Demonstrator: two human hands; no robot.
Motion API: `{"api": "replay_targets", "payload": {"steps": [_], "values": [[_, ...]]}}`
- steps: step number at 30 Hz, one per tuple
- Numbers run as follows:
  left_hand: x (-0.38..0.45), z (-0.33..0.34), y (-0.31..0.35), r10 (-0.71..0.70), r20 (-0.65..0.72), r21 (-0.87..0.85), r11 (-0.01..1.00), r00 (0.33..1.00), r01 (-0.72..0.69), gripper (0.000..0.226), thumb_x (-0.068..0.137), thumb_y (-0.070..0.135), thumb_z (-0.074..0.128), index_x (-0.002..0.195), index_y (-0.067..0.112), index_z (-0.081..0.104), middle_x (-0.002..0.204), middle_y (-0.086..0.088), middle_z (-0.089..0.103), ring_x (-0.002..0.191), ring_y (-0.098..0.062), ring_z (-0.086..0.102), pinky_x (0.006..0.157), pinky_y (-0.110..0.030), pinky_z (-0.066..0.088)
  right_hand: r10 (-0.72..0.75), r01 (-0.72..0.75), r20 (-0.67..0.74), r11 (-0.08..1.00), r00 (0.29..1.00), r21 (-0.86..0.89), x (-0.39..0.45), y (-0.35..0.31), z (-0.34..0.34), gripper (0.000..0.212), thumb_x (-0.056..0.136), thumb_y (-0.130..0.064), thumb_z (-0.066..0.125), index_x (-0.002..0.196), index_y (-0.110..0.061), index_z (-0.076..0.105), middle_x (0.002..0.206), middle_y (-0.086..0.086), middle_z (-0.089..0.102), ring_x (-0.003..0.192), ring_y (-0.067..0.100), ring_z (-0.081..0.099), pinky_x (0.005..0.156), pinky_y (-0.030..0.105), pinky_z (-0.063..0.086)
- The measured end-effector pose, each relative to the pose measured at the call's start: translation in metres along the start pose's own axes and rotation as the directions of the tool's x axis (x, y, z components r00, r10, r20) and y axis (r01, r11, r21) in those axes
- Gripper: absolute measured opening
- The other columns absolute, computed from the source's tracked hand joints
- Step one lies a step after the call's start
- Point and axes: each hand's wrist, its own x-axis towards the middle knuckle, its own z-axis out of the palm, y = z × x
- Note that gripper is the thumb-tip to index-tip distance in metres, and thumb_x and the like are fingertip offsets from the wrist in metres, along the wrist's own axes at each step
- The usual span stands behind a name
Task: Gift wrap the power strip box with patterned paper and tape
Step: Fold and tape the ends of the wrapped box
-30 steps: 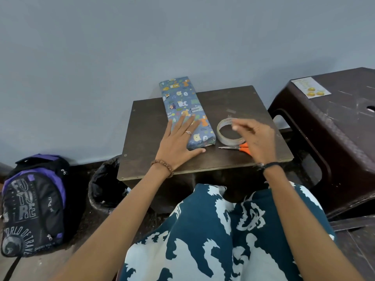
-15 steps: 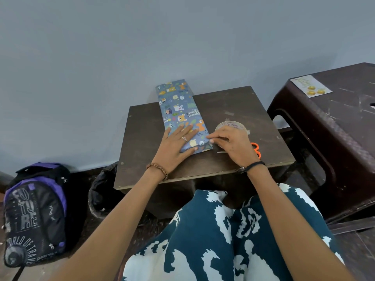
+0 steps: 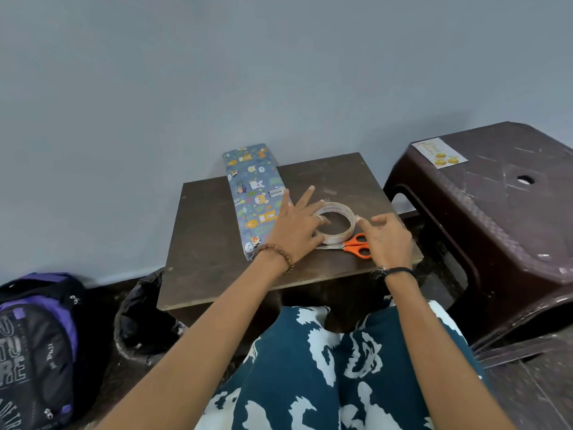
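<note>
Since the earlier frame, the left hand [image 3: 297, 226] has been shifted off the wrapped box [image 3: 255, 193] onto the tape roll [image 3: 336, 223], which is held at its left side with curled fingers. The right hand [image 3: 386, 240] is curled at the roll's right edge, fingertips pinching it. The box is left lying on the small table [image 3: 210, 231], beside the orange scissors [image 3: 356, 246].

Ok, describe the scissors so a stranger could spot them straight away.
Find the small dark wooden table against the grey wall. Near its front right edge, between the two hands, the scissors lie flat, just in front of the clear tape roll. Their bright orange handles are the only orange tool there; the wrapped box is blue and patterned.
</note>
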Motion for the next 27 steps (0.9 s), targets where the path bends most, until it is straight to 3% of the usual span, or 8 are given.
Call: {"api": "replay_targets", "payload": {"steps": [3,6,10,15,19,22,24,27], "values": [[0.012,0.003,0.006,0.029,0.019,0.031,0.999,0.999,-0.029,0.025,0.093,0.026,0.047,0.107,0.020,0.066,0.150,0.006,0.031,0.144,-0.016,-0.004,0.111,-0.048,-0.016,0.020,-0.020,0.014,1.000,1.000,0.024,0.003,-0.003,0.008,0.038,0.085,-0.043,0.057,0.109,-0.013,0.057,0.091,0.005,0.062,0.096,0.024,0.056,0.070,0.027,0.034],[0.018,0.008,0.008,0.042,-0.020,0.046,0.998,0.999,-0.041,0.021,0.092,0.025,0.051,0.102,0.019,0.068,0.147,0.007,0.034,0.144,-0.016,-0.002,0.110,-0.046,-0.018,0.011,-0.011,0.033,1.000,0.999,0.011,0.008,-0.005,0.014,0.040,0.084,-0.044,0.057,0.113,-0.016,0.053,0.090,0.006,0.065,0.094,0.025,0.058,0.069,0.029,0.039],[0.027,0.015,0.012,0.002,-0.082,-0.015,1.000,0.997,-0.003,0.021,0.092,0.025,0.051,0.099,0.020,0.070,0.146,0.007,0.036,0.144,-0.017,-0.002,0.109,-0.042,-0.021,0.006,-0.009,0.040,0.996,0.999,0.090,0.015,-0.007,0.014,0.044,0.084,-0.042,0.060,0.118,-0.017,0.048,0.075,-0.012,0.055,0.096,0.021,0.056,0.070,0.029,0.036],[0.056,0.025,0.039,-0.086,-0.062,-0.165,0.983,0.994,0.075,0.027,0.094,0.031,0.047,0.110,0.022,0.066,0.146,0.008,0.035,0.144,-0.018,-0.007,0.109,-0.044,-0.021,-0.008,0.002,0.022,0.957,1.000,0.291,0.023,-0.004,0.009,0.047,0.088,-0.030,0.058,0.129,-0.016,0.039,0.106,-0.004,0.065,0.090,0.008,0.049,0.076,0.025,0.033],[0.073,0.028,0.057,-0.083,0.021,-0.232,0.969,0.996,0.086,0.031,0.096,0.033,0.041,0.118,0.023,0.062,0.150,0.003,0.028,0.144,-0.020,-0.009,0.110,-0.048,-0.018,0.001,0.010,-0.029,0.930,1.000,0.367,0.029,0.001,0.003,0.042,0.091,-0.019,0.055,0.130,-0.014,0.040,0.124,0.008,0.058,0.097,0.011,0.051,0.081,0.023,0.036],[0.071,0.019,0.055,-0.079,-0.002,-0.206,0.975,0.997,0.077,0.034,0.097,0.038,0.038,0.124,0.029,0.057,0.153,0.002,0.023,0.144,-0.019,-0.010,0.110,-0.049,-0.017,-0.069,0.115,-0.158,0.946,0.985,0.302,0.028,0.000,-0.001,0.038,0.090,-0.019,0.056,0.126,-0.015,0.045,0.126,0.006,0.055,0.109,0.016,0.052,0.083,0.024,0.037],[0.059,0.014,0.039,-0.111,-0.091,-0.199,0.976,0.990,0.092,0.036,0.096,0.041,0.039,0.127,0.030,0.054,0.154,0.002,0.022,0.144,-0.018,-0.009,0.111,-0.046,-0.015,-0.173,0.235,-0.238,0.935,0.956,0.264,0.023,-0.006,-0.002,0.030,0.089,-0.020,0.056,0.118,-0.018,0.050,0.118,0.000,0.057,0.104,0.012,0.053,0.081,0.022,0.040],[0.024,0.008,-0.003,-0.316,-0.200,-0.374,0.900,0.927,0.225,0.041,0.094,0.035,0.048,0.134,0.025,0.046,0.153,0.002,0.023,0.144,-0.015,-0.005,0.113,-0.037,-0.010,-0.310,0.360,-0.197,0.879,0.930,0.314,0.007,-0.020,0.009,0.014,0.089,-0.020,0.056,0.102,-0.022,0.059,0.102,-0.009,0.061,0.090,-0.004,0.056,0.075,0.008,0.043]]}}
